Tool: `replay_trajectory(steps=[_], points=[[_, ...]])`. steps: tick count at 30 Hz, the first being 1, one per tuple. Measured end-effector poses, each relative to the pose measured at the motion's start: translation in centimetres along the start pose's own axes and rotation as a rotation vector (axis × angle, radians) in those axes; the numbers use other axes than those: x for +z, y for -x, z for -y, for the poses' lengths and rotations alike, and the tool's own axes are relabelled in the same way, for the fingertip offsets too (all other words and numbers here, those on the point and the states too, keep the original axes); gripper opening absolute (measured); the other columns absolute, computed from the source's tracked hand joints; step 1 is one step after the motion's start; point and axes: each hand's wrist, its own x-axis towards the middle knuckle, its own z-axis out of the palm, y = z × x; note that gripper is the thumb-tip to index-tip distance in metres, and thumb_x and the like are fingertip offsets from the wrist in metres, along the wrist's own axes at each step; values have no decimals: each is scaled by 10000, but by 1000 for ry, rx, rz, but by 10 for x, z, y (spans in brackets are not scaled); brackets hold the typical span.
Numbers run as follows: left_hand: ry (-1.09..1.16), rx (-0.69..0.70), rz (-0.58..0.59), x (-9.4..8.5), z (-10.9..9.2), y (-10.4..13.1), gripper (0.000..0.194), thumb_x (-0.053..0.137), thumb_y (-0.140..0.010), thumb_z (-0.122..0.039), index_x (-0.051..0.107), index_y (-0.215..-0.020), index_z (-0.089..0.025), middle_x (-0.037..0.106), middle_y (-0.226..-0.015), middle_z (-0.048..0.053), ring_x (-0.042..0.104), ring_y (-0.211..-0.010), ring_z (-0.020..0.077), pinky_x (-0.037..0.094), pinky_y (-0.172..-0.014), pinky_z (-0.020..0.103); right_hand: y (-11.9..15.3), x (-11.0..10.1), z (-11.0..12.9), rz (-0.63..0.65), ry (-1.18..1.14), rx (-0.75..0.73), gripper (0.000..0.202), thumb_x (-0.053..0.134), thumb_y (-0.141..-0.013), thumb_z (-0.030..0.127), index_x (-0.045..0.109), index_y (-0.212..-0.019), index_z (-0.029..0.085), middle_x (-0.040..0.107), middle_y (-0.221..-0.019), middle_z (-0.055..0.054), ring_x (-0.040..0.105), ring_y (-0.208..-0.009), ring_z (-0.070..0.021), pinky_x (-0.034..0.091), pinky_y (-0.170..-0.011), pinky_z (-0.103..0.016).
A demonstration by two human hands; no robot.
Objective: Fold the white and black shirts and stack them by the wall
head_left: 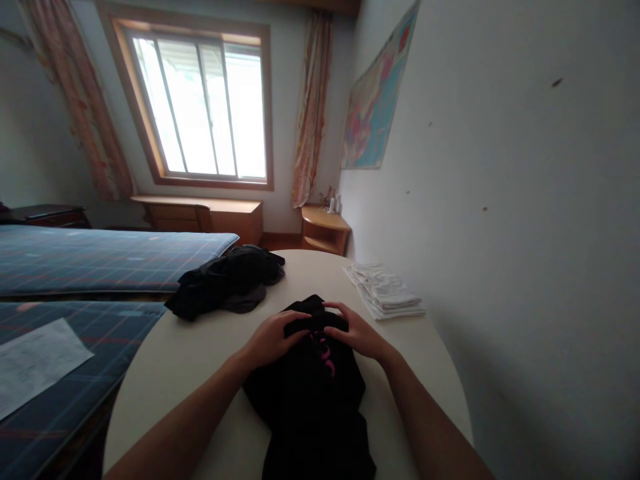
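A black garment with a pink print lies lengthwise on the round cream table, its near end running out of the bottom of the view. My left hand has its fingers and thumb closed over the left end of a folded band of cloth near the far end. On the same band's right end, my right hand grips with the thumb below and the fingers above. The fingertips are partly lost against the dark fabric.
Several dark clothes lie in a heap at the table's far left. A stack of folded white cloths sits at the far right, near the wall. Left of the table are blue plaid mattresses, one with a paper sheet on it.
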Motion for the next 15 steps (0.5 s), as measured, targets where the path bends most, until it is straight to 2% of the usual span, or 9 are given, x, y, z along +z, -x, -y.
replay_trajectory(steps=[2,5,8,11,13,15], points=[[85,-72,-50,-6,3,-2,347,671,-831,-429,696,-1126,-249,728,-1095,50,659,-1024,260,468,-967,369,2,-6,-7,73,-26,40,648,705,-807,443,467,-1371,231,682,-1092,-44,634,-985,-225,491,-860,-355],[253,-127,-58,-18,13,-3,374,702,-783,-450,718,-1068,-209,737,-1043,52,660,-997,261,485,-925,355,2,-10,-15,126,39,80,401,707,-788,428,638,-1106,194,683,-979,-26,614,-919,-217,484,-789,-322],[435,-278,-116,-26,25,-3,425,691,-754,-499,726,-1025,-174,739,-898,49,675,-820,233,521,-720,301,0,-9,-16,113,25,106,321,719,-766,453,649,-920,180,661,-857,-4,591,-786,-180,465,-684,-280],[580,-375,-348,-31,31,-5,480,718,-702,-535,722,-990,-150,718,-817,40,649,-710,196,491,-612,257,-2,-5,-8,27,-95,120,396,705,-770,529,620,-928,177,652,-803,4,585,-724,-159,446,-635,-259],[665,-377,-517,-32,32,-8,527,735,-679,-550,713,-1010,-140,713,-831,44,640,-722,187,489,-617,245,-3,-2,0,-31,-243,139,452,684,-781,566,596,-1018,190,665,-815,3,604,-721,-157,449,-628,-254],[746,-382,-635,-34,33,-11,565,748,-668,-556,696,-1038,-132,703,-817,39,629,-714,174,484,-611,233,-3,1,7,-85,-390,132,500,688,-783,554,568,-1137,222,671,-869,0,624,-739,-154,465,-638,-253]])
